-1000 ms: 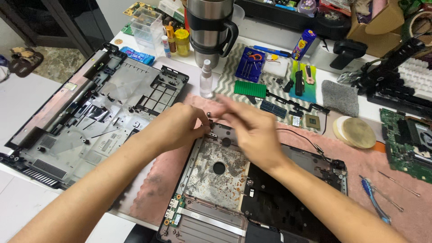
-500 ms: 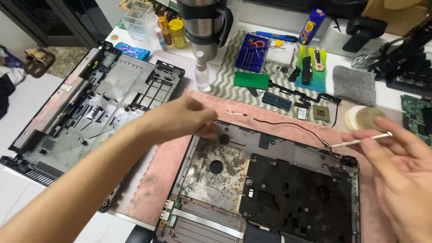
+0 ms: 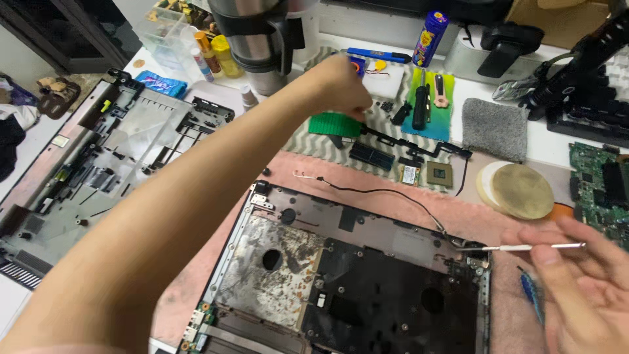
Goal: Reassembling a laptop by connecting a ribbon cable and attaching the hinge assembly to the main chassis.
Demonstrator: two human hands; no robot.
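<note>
Electronics repair bench; gutted laptop chassis (image 3: 354, 282)

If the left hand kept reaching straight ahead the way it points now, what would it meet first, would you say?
Probably the white pad on the far side of the desk, just beyond the left hand; the blue-handled tool lies further on. Depth is hard to judge from this view.

A flat blue wrapper (image 3: 161, 84) lies at the table's far left, beside the grey laptop cover. Near it stand small bottles — one yellow (image 3: 227, 56), one white with an orange cap (image 3: 203, 58). Farther right, a purple tube with bright multicoloured print (image 3: 430, 30) stands upright.
</note>
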